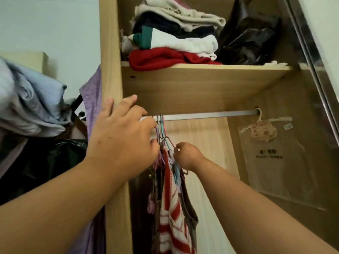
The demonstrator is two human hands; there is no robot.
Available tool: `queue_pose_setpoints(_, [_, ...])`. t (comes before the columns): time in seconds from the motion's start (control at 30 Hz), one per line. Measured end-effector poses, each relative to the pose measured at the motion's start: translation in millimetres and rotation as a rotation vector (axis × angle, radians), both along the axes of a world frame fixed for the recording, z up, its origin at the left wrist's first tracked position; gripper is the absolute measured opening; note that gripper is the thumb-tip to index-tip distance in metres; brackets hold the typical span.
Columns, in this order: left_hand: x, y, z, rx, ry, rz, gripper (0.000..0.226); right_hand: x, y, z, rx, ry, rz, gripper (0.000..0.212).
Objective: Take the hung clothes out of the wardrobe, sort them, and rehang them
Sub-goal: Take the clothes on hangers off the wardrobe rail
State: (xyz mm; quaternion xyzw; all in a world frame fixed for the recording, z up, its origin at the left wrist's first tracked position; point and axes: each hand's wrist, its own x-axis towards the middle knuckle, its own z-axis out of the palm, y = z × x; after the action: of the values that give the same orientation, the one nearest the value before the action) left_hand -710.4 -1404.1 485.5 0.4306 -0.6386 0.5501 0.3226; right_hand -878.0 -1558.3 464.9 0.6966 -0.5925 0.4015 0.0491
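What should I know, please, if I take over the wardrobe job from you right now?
Left grip is at the hanger hooks on the rail; its hold is unclear.
Right grip pinches a hanger just below.
Hung clothes, a red-striped top among them, bunch at the rail's left end.
Done: nothing certain.
Still to do: lift them off, sort, rehang.

One head-worn camera looks forward and upward into the wardrobe (110, 52) from close in. The rail (211, 116) crosses mid-frame, and the shelf (183, 88) above it shows its underside.
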Motion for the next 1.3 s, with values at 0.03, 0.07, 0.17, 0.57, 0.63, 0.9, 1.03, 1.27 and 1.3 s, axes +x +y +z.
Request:
queue_pose_setpoints(0.03, [0, -1, 0, -0.005, 0.004, 0.001, 0.039, -2, -8, 4, 0.001, 0.000, -0.048, 0.021])
queue_pose_setpoints(0.07, [0, -2, 0, -0.008, 0.009, 0.003, 0.038, -4, -14, 9, 0.012, -0.030, -0.081, 0.015])
queue_pose_setpoints(0.17, [-1, -3, 2, -0.013, 0.017, 0.009, 0.037, -9, -20, 18, 0.089, -0.103, -0.117, 0.025])
queue_pose_setpoints(0.57, [-1, -5, 1, -0.045, 0.018, -0.016, 0.041, -55, 18, 41, -0.121, -0.137, -0.148, 0.016])
queue_pose_setpoints(0.63, [0, -6, 2, -0.058, 0.008, -0.018, 0.038, -72, 32, 40, -0.174, -0.118, -0.137, 0.021])
queue_pose_setpoints(0.9, [-17, -6, 1, 0.005, -0.015, -0.057, 0.041, -148, 123, -2, -0.295, 0.002, -0.162, 0.020])
queue_pose_setpoints(1.03, [-52, -21, -9, 0.309, 0.019, -0.261, 0.055, -186, 181, -46, -0.241, -0.028, -0.168, 0.021])
queue_pose_setpoints(1.27, [-131, -52, -77, 0.684, 0.005, -0.481, 0.064, -220, 282, -109, -0.135, 0.023, -0.315, 0.023])
queue_pose_setpoints(1.3, [-140, -55, -86, 0.717, 0.007, -0.502, 0.065, -222, 297, -115, -0.122, 0.034, -0.334, 0.023])
